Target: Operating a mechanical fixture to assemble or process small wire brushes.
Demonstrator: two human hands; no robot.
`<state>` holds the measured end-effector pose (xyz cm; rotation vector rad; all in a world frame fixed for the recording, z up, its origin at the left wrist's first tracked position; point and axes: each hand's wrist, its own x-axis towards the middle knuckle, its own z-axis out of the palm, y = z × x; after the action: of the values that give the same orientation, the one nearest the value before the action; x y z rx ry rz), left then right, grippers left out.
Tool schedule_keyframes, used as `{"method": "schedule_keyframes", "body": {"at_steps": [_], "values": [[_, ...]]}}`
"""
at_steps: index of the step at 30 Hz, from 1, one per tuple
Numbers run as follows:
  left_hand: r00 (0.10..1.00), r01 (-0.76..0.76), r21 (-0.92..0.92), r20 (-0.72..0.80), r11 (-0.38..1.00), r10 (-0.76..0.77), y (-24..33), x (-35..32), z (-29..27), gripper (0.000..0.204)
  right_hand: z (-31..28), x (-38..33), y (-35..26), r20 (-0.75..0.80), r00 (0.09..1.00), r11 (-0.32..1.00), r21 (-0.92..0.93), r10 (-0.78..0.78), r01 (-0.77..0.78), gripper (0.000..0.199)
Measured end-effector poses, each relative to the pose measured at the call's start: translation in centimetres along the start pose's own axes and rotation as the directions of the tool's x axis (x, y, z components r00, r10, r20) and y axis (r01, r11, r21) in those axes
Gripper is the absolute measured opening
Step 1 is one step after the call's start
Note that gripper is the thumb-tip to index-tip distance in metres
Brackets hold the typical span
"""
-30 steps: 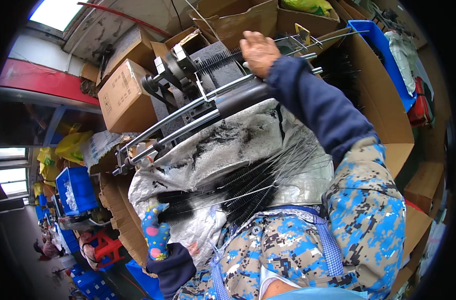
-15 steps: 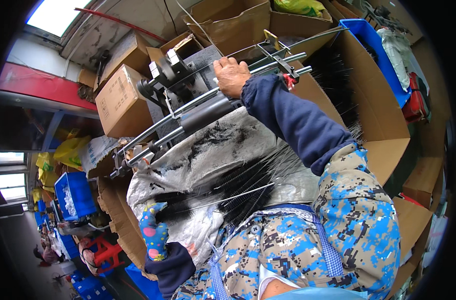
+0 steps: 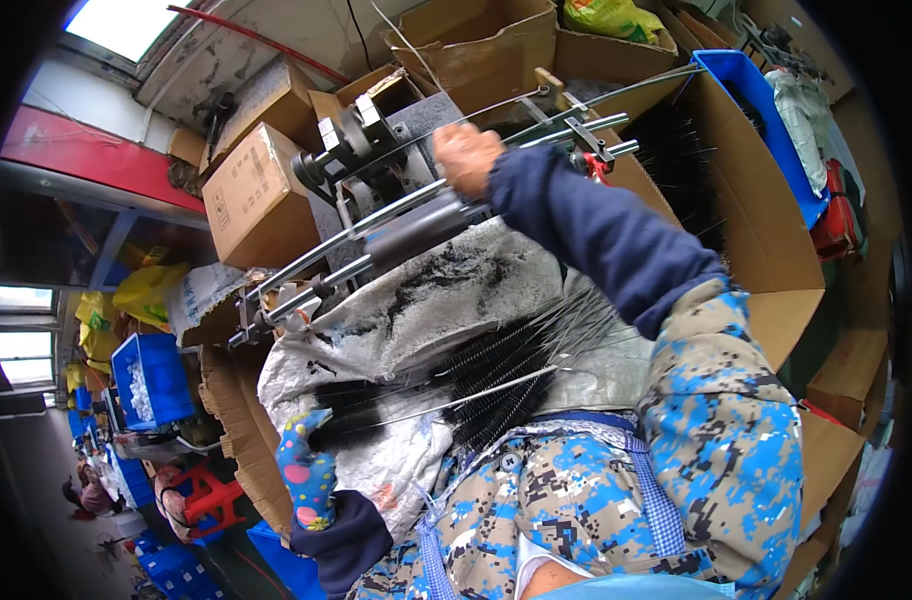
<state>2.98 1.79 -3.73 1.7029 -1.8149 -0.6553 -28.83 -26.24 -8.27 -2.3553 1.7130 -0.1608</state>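
My right hand (image 3: 468, 160) is closed in a blurred fist over the middle of a metal machine with parallel rails (image 3: 391, 215). What its fingers hold, if anything, is hidden. At the lower left, my left hand (image 3: 308, 470) wears a blue polka-dot glove, its fingers closed at the bristled end of a black twisted-wire brush (image 3: 348, 420). A bare wire stem (image 3: 501, 386) runs from that brush to the right. More black wire brushes (image 3: 491, 405) lie in a pile across my lap, on a stained white woven sack (image 3: 416, 290).
A large open carton (image 3: 761, 200) with black brushes inside stands at the right, beside a blue bin (image 3: 766, 130). Behind the machine is a closed cardboard box (image 3: 258, 197). Torn cardboard (image 3: 238, 425) edges my left side; a red stool (image 3: 208, 500) stands beyond it.
My right hand has curled tighter into a fist over the machine and shifted slightly toward me. The whole view has shifted a little. My left hand stays at the brush.
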Motion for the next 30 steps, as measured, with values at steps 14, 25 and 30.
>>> {"method": "schedule_keyframes", "body": {"at_steps": [14, 25, 30], "values": [[0.991, 0.034, -0.285, -0.115, 0.958, -0.070, 2.2, 2.8, 0.9, 0.051, -3.9, 1.4, 11.5, -0.036, 0.990, 0.975, -0.170, 0.138, -0.142, 0.020], [0.986, 0.133, -0.355, -0.050, 0.925, -0.161, 2.9, 4.2, 0.3, 0.049, -6.5, -18.3, -3.6, -0.474, 0.645, 0.794, -0.256, -0.600, 0.551, 0.044], [0.962, -0.182, -0.240, 0.156, 0.954, 0.223, 5.8, 5.5, 9.2, 0.045, -2.3, -16.7, -8.5, -0.210, 0.735, 0.752, 0.001, -0.644, 0.659, 0.038]]}}
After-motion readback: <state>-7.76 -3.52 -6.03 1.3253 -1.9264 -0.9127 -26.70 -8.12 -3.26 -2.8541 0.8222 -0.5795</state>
